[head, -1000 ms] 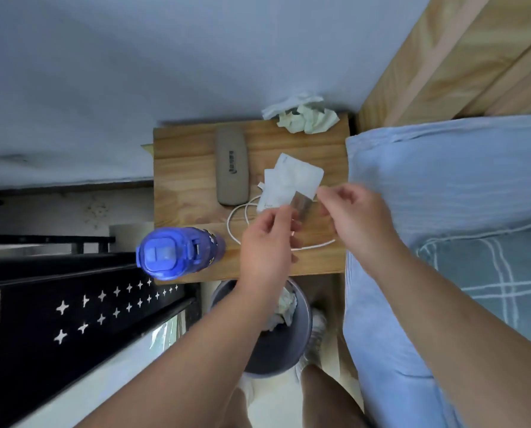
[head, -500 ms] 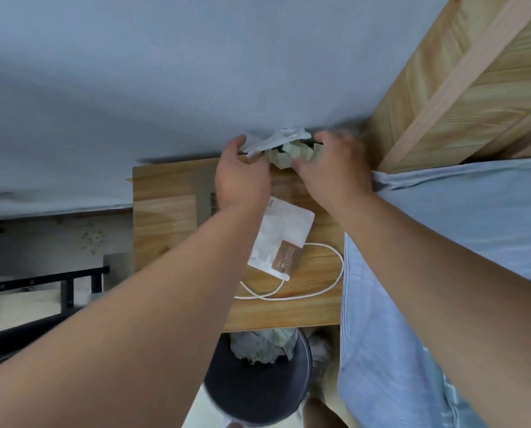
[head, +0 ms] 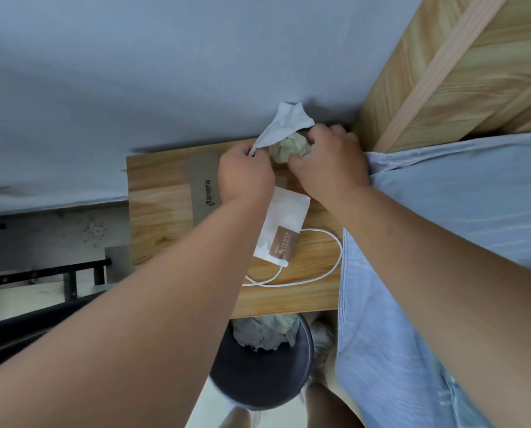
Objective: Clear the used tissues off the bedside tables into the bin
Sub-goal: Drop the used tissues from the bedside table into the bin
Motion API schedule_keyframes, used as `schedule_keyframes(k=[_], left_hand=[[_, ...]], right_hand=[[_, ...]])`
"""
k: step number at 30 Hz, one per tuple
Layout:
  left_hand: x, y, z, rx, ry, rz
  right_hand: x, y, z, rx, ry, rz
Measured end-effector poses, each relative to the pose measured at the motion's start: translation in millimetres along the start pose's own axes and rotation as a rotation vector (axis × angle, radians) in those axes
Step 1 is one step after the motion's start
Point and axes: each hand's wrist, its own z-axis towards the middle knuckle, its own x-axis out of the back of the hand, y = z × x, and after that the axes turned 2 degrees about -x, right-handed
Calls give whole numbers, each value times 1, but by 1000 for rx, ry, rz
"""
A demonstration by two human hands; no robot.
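Tissue, white and creased, is pinched by left grip at far right corner of pale wooden bench; right grip curls round greenish crumpled wad beside it; flat paper sachet and white cable lie toward front edge; round dark bin below holds tissues; sachet print unreadable.

Logo print on grey case, packet label, both unreadable
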Motion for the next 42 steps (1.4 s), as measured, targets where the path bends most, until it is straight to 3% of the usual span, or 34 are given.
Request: schedule_keyframes(k=[5,11,15,25,32,42], left_hand=[[32,27,-48,3,57,-140],[80,29,-122,127,-50,-318],[105,-7,-164,225,-101,-374],[144,-151,-246,488,-188,-184],[154,-238,-245,517,-244,52],[158,-291,-224,627,-413,107]], right_hand=[[31,-7,-42,-2,-6,164],[58,-8,-120,-45,2,362],[54,2,-178,-74,-6,401],[-9,31,-294,-230,-186,407],[-79,37,-322,-354,-391,310],[-145,65,-338,-485,-420,273]])
